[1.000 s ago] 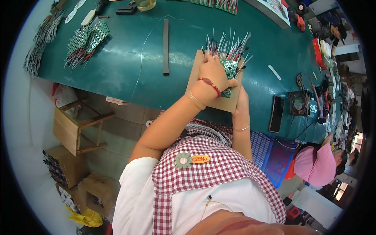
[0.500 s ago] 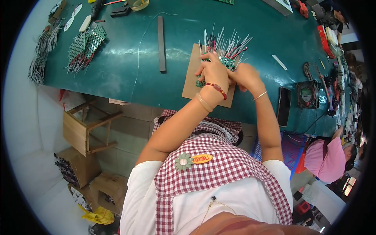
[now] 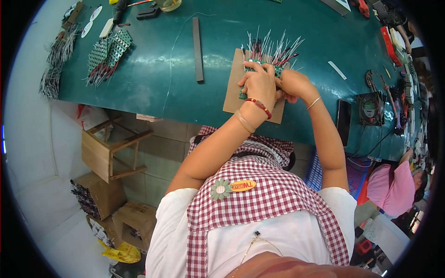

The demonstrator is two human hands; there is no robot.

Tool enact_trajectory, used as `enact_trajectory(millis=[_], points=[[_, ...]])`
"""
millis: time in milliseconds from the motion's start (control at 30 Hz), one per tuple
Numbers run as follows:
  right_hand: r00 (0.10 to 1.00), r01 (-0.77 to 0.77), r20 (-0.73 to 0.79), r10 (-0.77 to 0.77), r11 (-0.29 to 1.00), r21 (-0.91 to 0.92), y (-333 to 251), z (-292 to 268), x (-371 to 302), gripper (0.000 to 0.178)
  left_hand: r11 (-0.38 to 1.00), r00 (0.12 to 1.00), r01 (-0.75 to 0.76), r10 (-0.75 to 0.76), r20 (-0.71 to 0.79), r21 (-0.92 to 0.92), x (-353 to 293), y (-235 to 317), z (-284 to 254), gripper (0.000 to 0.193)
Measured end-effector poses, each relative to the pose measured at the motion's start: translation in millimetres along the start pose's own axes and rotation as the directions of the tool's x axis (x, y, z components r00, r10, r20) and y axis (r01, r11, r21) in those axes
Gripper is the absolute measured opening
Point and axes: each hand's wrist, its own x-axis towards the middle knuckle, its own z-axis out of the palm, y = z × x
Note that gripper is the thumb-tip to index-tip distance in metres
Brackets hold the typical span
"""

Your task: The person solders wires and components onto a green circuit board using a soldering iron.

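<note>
A green circuit board panel [image 3: 279,71] lies on a brown cardboard sheet [image 3: 233,90] on the table. Many thin wires [image 3: 271,46], white, red and black, fan out from its far edge. My left hand [image 3: 260,84] is bent over the panel, gripping it with its fingers at the left side and top. Close against it, my right hand [image 3: 296,84] is curled at the panel's right edge, fingertips together. What those fingertips pinch is too small and partly hidden to make out. Both hands cover most of the panel.
On the green table [image 3: 148,83], a dark flat bar [image 3: 198,51] lies left of the cardboard. Wired boards [image 3: 109,53] are stacked farther left. To the right are a phone [image 3: 343,123], a small fan-like device [image 3: 370,109] and a white strip [image 3: 337,70]. A wooden stool [image 3: 111,148] stands below.
The whole view has shifted slightly, moving things a little to the right. My right hand has turned and drawn in tighter beside the left, its fingers more curled. My left hand stays on the panel.
</note>
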Motion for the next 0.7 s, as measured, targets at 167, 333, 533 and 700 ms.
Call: enact_trajectory(millis=[167,333,533,700], points=[[1.000,0.006,0.025,-0.007,1.000,0.021,-4,-2,-2,0.060,0.999,0.997,-0.045,0.045,0.060,0.003,4,-2,4,0.086],[0.993,0.062,-0.098,-0.058,0.998,0.031,-9,-39,0,0.048,1.000,0.997,0.014,-0.014,0.070,-0.005,-1,-5,-3,0.084],[0.859,0.272,-0.374,-0.351,0.930,-0.247,-150,-54,51,0.047,0.993,0.998,-0.049,0.052,-0.025,0.103,-7,-7,3,0.064],[0.934,0.344,-0.147,-0.327,0.933,0.109,-182,-4,99,0.037,0.989,0.989,-0.147,0.146,0.031,0.032,1,5,31,0.041]])
